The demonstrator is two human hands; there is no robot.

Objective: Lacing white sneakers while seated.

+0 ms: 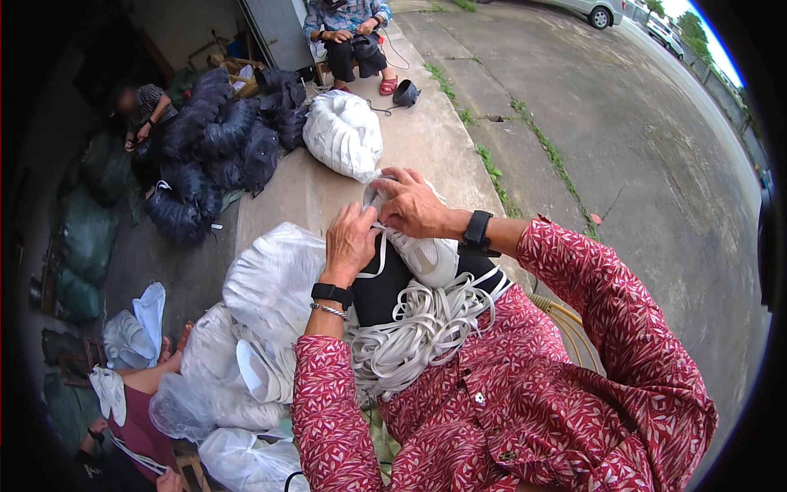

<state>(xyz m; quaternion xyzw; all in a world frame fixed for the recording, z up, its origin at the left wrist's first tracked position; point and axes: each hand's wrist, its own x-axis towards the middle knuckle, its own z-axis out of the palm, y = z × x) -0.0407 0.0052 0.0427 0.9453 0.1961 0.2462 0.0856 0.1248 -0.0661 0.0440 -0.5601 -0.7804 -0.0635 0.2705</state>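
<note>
Shoe, pale off-white, lies near the centre of the frame above the wearer's dark-clad legs, rounded toe toward the lower edge. The right hand grips its upper end with bent fingers; the left hand, just beside it, has its fingertips pinched on a white lace that hangs down. Below, a heap of white laces rests on the lap. Above the hands, 1 rounded white bundle sits on concrete. More white bundles crowd the lower left. Dark bundles fill the upper left near 1 co-worker; at top centre, 1 seated person handles a dark piece.
</note>
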